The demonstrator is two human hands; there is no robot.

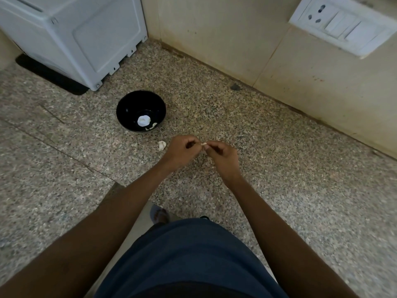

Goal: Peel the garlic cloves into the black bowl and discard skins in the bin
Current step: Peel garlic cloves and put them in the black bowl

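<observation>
A black bowl stands on the speckled counter and holds a white garlic piece and a small pale sliver beside it. Right of and nearer than the bowl, my left hand and my right hand meet, fingers curled. Between their fingertips they pinch a small garlic clove, mostly hidden by the fingers. A loose white garlic piece lies on the counter just left of my left hand. No bin is in view.
A white appliance stands on a black mat at the back left. A tiled wall runs along the back and right, with a switch and socket plate on it. The counter's front edge is near my body.
</observation>
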